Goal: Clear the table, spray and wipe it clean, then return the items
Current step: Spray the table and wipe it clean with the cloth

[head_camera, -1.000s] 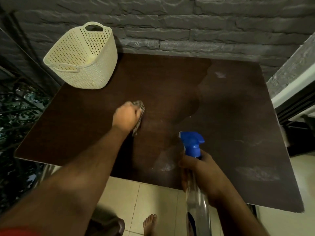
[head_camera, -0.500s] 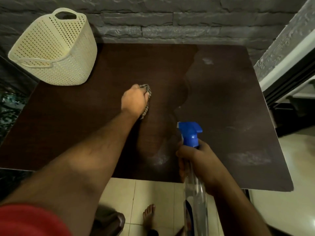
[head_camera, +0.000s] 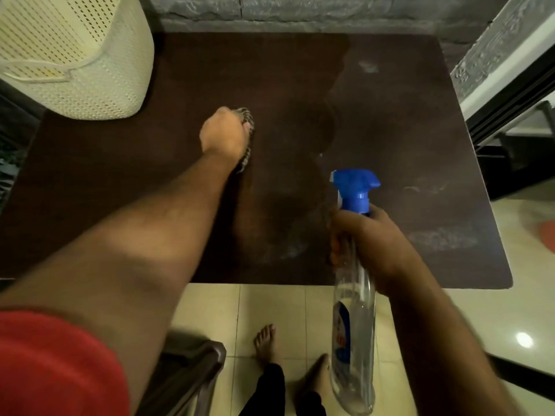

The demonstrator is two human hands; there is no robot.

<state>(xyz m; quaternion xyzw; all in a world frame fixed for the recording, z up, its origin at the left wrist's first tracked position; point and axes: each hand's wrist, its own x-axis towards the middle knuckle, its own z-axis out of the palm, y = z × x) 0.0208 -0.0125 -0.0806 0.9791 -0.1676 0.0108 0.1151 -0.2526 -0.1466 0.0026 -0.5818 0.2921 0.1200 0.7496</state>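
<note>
While the left hand (head_camera: pixel 223 133) presses a striped cloth (head_camera: pixel 247 139) onto the middle of the dark counter (head_camera: pixel 390 139), its fingers are curled tight around the cloth. Further right, the right hand (head_camera: pixel 372 247) has its fingers clamped around the neck of a clear spray bottle (head_camera: pixel 356 310) with a blue trigger head, held upright over the counter's near edge. A cream perforated basket (head_camera: pixel 75 55) stands on the far left corner. Pale streaks mark the counter's right half. Bare feet show on the tiled floor (head_camera: pixel 270 307).
</note>
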